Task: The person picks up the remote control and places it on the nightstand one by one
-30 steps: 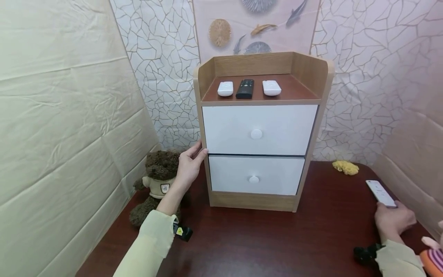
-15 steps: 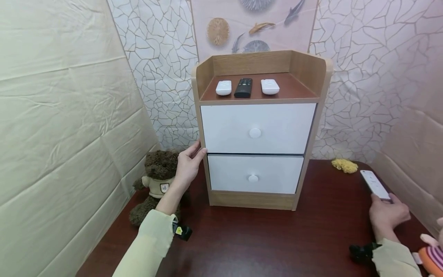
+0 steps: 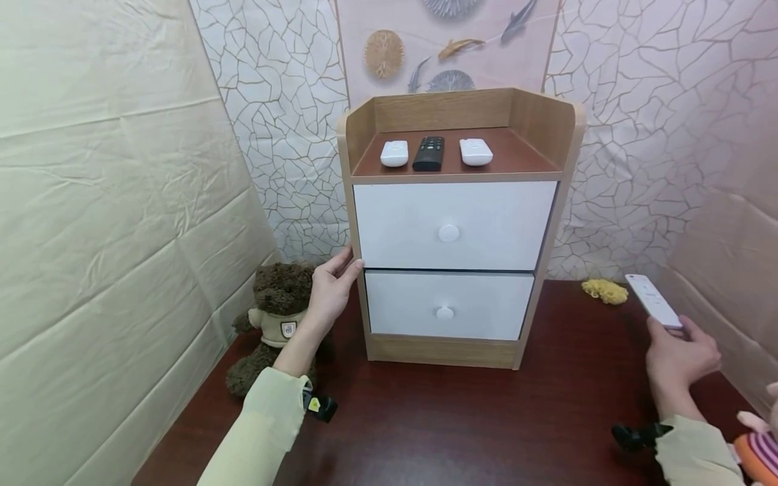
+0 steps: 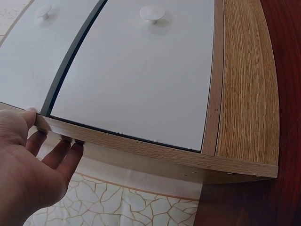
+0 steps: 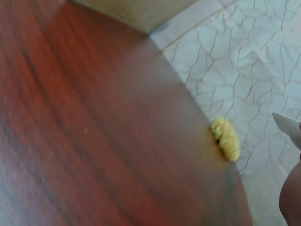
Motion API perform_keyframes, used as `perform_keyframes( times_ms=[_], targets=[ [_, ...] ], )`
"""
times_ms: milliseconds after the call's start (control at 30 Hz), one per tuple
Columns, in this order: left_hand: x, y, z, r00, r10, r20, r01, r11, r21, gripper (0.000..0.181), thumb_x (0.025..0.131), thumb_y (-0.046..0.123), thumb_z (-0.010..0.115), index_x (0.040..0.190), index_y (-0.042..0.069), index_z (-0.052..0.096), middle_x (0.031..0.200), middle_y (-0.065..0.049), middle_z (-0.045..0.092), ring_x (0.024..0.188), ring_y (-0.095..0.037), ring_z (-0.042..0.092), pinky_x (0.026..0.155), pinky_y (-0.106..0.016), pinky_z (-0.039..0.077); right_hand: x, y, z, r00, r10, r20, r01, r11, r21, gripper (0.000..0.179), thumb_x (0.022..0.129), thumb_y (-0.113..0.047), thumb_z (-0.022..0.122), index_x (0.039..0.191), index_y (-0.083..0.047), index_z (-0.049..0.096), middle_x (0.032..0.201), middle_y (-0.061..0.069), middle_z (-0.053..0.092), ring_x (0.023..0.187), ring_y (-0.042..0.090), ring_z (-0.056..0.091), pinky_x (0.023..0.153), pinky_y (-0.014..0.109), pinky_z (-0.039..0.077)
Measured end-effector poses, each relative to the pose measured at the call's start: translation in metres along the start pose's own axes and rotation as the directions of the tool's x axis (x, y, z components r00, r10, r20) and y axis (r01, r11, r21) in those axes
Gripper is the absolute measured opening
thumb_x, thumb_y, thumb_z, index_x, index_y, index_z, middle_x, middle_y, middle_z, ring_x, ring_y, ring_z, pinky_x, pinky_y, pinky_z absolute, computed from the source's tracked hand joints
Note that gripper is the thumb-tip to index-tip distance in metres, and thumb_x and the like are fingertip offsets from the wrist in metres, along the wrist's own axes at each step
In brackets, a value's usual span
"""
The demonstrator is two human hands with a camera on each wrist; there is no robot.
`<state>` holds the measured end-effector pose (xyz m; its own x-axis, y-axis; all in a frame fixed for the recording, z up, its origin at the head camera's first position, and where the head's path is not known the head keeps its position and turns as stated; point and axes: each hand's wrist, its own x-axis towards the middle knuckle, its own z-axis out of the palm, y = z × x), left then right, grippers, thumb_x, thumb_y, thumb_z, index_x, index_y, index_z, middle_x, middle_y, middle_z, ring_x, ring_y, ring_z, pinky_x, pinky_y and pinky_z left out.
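A wooden cabinet (image 3: 442,352) with two white drawers stands upright, both drawers pushed in. My left hand (image 3: 330,287) holds its left edge, thumb at the front and bent fingers against the outer side, as the left wrist view shows. At the right, my right hand (image 3: 681,354) grips the lower end of a white remote control (image 3: 653,301), its far end pointing up and away. Only the tip of this remote and part of the hand show in the right wrist view. On the cabinet top lie two white remotes (image 3: 394,154) (image 3: 476,152) with a black remote (image 3: 429,154) between them.
A brown teddy bear (image 3: 283,290) sits left of the cabinet, behind my left forearm. A yellow fluffy thing (image 3: 604,291) lies at the table's back right. Part of a striped orange toy (image 3: 760,453) shows at the right edge. Fabric walls enclose the dark red table (image 3: 450,418).
My right hand has moved up and slightly left, carrying the white remote control up from beside the right wall. The left hand keeps its place on the cabinet edge.
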<state>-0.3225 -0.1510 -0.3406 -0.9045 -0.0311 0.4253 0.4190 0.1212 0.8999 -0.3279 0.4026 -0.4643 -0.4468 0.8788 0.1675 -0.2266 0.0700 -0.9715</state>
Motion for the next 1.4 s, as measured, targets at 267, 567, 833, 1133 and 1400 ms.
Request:
perform_keyframes(
  times_ms=[267, 567, 833, 1133, 1400],
  targets=[
    [0.0, 0.0, -0.001, 1.0, 0.008, 0.021, -0.008, 1.0, 0.0, 0.054, 0.106, 0.015, 0.061, 0.155, 0.002, 0.043, 0.155, -0.016, 0.046, 0.143, -0.026, 0.044, 0.113, -0.031, 0.044, -0.012, -0.032, 0.005, 0.999, -0.044, 0.013, 0.042, 0.994, 0.101, 0.038, 0.072, -0.004, 0.088, 0.104, -0.023, 0.079, 0.079, -0.013, 0.062, 0.068, -0.004, 0.058, 0.062, 0.004, 0.046],
    [0.0, -0.002, -0.001, 1.0, 0.004, 0.016, -0.005, 1.0, 0.012, 0.054, 0.106, 0.017, 0.062, 0.155, 0.004, 0.044, 0.155, -0.013, 0.046, 0.142, -0.022, 0.045, 0.111, -0.027, 0.045, -0.029, -0.069, 0.01, 0.988, -0.155, 0.01, 0.153, 0.978, 0.14, 0.039, 0.074, 0.0, 0.086, 0.109, -0.016, 0.08, 0.082, -0.012, 0.066, 0.071, -0.001, 0.059, 0.065, 0.005, 0.049],
    [0.0, -0.002, -0.001, 1.0, 0.012, 0.016, -0.012, 1.0, 0.0, 0.053, 0.106, 0.016, 0.062, 0.154, 0.003, 0.044, 0.155, -0.014, 0.047, 0.142, -0.023, 0.046, 0.11, -0.026, 0.045, -0.045, -0.095, 0.006, 0.984, -0.17, 0.047, 0.154, 0.958, 0.244, 0.04, 0.074, 0.005, 0.085, 0.111, -0.008, 0.08, 0.082, -0.007, 0.067, 0.074, 0.003, 0.062, 0.067, 0.006, 0.051],
    [-0.001, 0.0, -0.001, 1.0, -0.001, 0.011, 0.0, 1.0, 0.015, 0.054, 0.106, 0.018, 0.062, 0.154, 0.004, 0.045, 0.154, -0.013, 0.048, 0.141, -0.023, 0.047, 0.11, -0.028, 0.046, -0.065, -0.134, -0.004, 0.971, -0.202, 0.127, 0.164, 0.951, 0.262, 0.042, 0.075, 0.007, 0.085, 0.114, -0.007, 0.079, 0.08, -0.005, 0.067, 0.074, 0.004, 0.06, 0.063, 0.005, 0.05],
    [0.0, -0.001, -0.001, 1.0, -0.012, 0.008, 0.012, 1.0, 0.002, 0.053, 0.106, 0.018, 0.062, 0.154, 0.005, 0.045, 0.154, -0.013, 0.048, 0.141, -0.023, 0.046, 0.111, -0.029, 0.045, -0.076, -0.16, -0.009, 0.965, -0.226, 0.134, 0.127, 0.848, 0.515, 0.044, 0.068, 0.021, 0.082, 0.11, 0.008, 0.077, 0.076, 0.004, 0.068, 0.07, 0.011, 0.06, 0.06, 0.009, 0.053]
  ],
)
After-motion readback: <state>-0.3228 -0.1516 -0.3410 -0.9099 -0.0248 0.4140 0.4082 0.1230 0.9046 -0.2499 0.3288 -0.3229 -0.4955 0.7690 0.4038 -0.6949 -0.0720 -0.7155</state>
